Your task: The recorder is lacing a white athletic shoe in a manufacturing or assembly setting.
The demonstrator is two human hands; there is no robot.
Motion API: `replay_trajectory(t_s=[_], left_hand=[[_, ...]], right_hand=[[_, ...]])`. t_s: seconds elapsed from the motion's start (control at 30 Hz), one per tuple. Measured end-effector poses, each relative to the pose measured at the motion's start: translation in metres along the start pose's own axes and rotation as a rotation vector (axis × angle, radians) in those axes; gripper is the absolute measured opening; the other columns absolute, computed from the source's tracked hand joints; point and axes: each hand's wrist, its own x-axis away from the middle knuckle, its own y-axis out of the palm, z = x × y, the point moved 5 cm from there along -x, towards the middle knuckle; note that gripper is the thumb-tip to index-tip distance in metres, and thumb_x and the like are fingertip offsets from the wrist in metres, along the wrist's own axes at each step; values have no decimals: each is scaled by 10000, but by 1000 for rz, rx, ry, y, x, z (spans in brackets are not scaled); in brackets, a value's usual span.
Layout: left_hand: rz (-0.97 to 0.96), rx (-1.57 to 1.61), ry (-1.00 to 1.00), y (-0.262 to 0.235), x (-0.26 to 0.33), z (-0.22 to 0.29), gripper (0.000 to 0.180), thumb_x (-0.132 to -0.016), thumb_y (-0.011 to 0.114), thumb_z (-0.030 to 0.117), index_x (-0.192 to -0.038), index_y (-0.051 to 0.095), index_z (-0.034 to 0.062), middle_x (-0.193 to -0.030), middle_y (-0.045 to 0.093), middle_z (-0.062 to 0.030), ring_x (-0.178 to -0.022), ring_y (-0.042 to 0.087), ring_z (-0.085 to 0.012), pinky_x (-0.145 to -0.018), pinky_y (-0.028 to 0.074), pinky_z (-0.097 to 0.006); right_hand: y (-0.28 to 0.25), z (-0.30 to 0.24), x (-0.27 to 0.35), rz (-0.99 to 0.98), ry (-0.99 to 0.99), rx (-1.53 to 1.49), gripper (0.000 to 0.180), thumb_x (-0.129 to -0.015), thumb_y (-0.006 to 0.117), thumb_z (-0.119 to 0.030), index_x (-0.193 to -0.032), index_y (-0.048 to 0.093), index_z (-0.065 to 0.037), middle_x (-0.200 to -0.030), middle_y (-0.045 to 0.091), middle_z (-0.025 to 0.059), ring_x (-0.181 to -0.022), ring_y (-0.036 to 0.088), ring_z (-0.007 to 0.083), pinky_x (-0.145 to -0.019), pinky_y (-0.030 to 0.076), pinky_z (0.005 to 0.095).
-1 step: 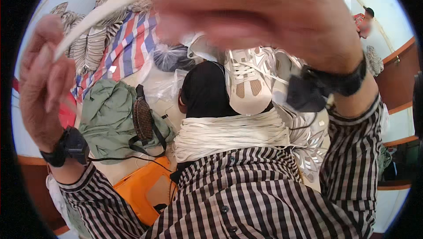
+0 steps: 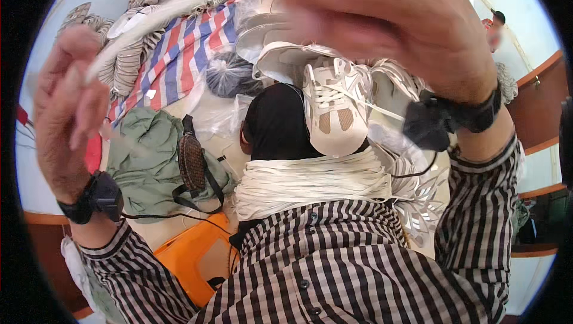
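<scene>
Raised at the left, my left hand (image 2: 71, 109) pinches one end of a white flat shoelace (image 2: 173, 8) between thumb and fingers. The lace arches up and across to my right hand (image 2: 382, 25), which is close to the view at the top. My right hand's fingers are curled around the lace and blurred. Below it a cream sneaker (image 2: 337, 109) with mesh panels rests toe toward me on my black-clothed leg, a lace threaded through its lower eyelets and a loose length trailing right. A thick bundle of white shoelaces (image 2: 313, 184) lies across my lap.
More sneakers (image 2: 418, 204) lie at the right, and shoe uppers (image 2: 122, 64) are stacked at the far left by a striped tarp (image 2: 173, 55). A green cloth bag (image 2: 143, 163) and an orange stool (image 2: 194, 252) are at my left. Another person (image 2: 496, 28) is far right.
Both hands have shifted slightly right with the lace between them. My right hand shows more of the sneakers behind it.
</scene>
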Motion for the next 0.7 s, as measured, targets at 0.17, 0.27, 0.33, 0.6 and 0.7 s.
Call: replay_trajectory(t_s=[0.17,0.27,0.33,0.6,0.7], left_hand=[[2,-55,-227,26,4,-71,151,-938,604,130,-1012,632,2,-651,571,17,-460,458,-13,-418,336,-155],[-113,-62,-341,64,-10,-105,100,-911,604,84,-936,658,3,-685,607,3,-523,502,-26,-461,380,-182],[-262,3,-323,95,-22,-121,97,-911,600,72,-954,663,14,-711,614,3,-587,533,-38,-530,423,-198],[-300,-6,198,209,-88,-104,410,-878,660,106,-1268,577,9,-1205,614,-90,-1105,577,-169,-927,477,-312],[-423,254,63,235,-95,-97,442,-907,637,98,-1323,520,2,-1062,662,-98,-972,632,-154,-854,496,-282]], right_hand=[[-68,38,82,436,285,46,275,-1003,542,-251,-798,546,-68,-639,402,-86,-522,294,6,-467,208,200],[-92,60,131,561,437,161,307,-997,539,-297,-768,542,-91,-631,418,-87,-517,326,3,-466,220,189],[-89,79,148,554,562,153,293,-975,574,-268,-746,588,-87,-637,439,-83,-547,341,10,-485,252,198],[-35,75,98,149,545,237,202,-942,630,-188,-846,656,-13,-646,517,-43,-596,419,40,-519,337,240],[-26,61,85,117,421,263,206,-931,641,-186,-831,632,-6,-630,505,-11,-583,416,62,-513,336,262]])
